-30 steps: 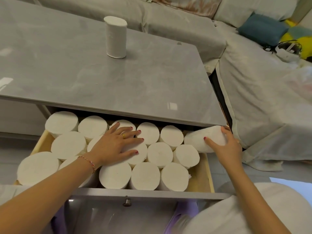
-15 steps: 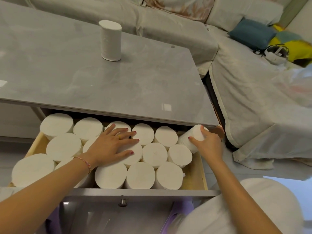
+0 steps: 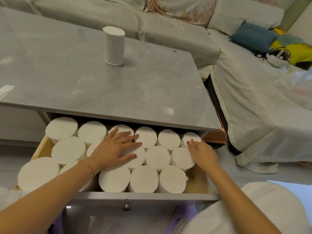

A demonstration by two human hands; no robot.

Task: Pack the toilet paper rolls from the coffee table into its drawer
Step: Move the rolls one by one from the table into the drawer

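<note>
No text, label, brand, number or sign can be read anywhere: the toilet paper rolls (image 3: 144, 179) are plain white and the grey counter (image 3: 67, 78) carries no markings

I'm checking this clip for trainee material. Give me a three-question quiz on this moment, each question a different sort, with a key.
1. True or false: no toilet paper roll is left on the coffee table top.
2. Which hand lies flat, fingers spread, on the packed rolls in the drawer?
A. left hand
B. right hand
3. Fill in: the right hand touches the roll at the back ____ corner of the drawer.

Key: 1 false, one upright roll remains; 2 A; 3 right.
</note>
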